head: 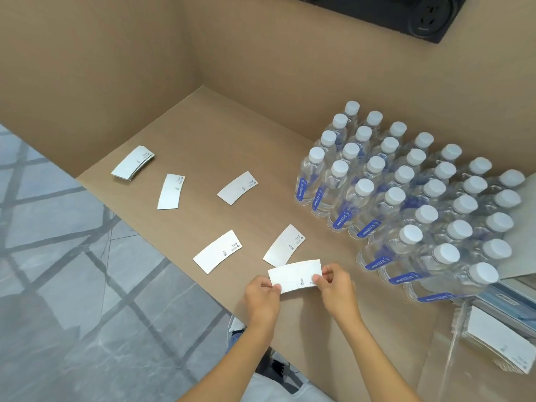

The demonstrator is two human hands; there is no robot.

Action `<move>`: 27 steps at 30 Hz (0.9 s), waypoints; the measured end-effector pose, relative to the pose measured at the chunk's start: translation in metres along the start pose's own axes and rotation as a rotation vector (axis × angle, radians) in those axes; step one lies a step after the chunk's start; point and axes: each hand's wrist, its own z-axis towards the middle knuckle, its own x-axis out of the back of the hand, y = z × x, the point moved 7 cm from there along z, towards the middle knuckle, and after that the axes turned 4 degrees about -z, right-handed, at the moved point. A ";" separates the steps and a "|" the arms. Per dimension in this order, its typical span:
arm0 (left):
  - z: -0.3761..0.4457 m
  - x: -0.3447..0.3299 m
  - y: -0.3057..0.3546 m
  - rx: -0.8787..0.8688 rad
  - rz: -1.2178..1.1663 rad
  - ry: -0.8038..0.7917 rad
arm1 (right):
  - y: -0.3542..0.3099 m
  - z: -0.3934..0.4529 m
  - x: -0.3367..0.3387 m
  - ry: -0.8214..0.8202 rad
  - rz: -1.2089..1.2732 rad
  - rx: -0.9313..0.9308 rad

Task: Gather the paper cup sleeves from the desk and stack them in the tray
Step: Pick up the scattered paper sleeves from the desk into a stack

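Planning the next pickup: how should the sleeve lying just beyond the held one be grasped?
Pinch the near short end of the flat sleeve, coming from the desk's front edge. It lies flat and apart from the others, that end closest to the hands.

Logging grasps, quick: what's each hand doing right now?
Left hand: closed, pinching the left end of a paper sleeve.
Right hand: closed, pinching the same sleeve's right end.

Sleeves (218, 251) on desk (261, 134), left of bottles (406, 192)
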 end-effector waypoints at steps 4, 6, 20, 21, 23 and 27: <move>0.017 0.003 0.007 0.072 -0.115 0.036 | -0.036 0.030 -0.008 -0.054 -0.071 0.071; 0.026 0.004 0.012 0.110 -0.143 0.052 | -0.053 0.045 -0.015 -0.092 -0.114 0.103; 0.071 0.003 0.041 0.228 -0.123 0.074 | -0.102 0.113 -0.065 -0.196 -0.399 0.123; 0.072 0.003 0.040 0.243 -0.141 0.082 | -0.101 0.114 -0.067 -0.199 -0.406 0.120; 0.073 0.001 0.040 0.268 -0.165 0.099 | -0.101 0.116 -0.068 -0.192 -0.415 0.118; 0.070 -0.002 0.039 0.282 -0.164 0.118 | -0.101 0.116 -0.061 -0.132 -0.417 0.121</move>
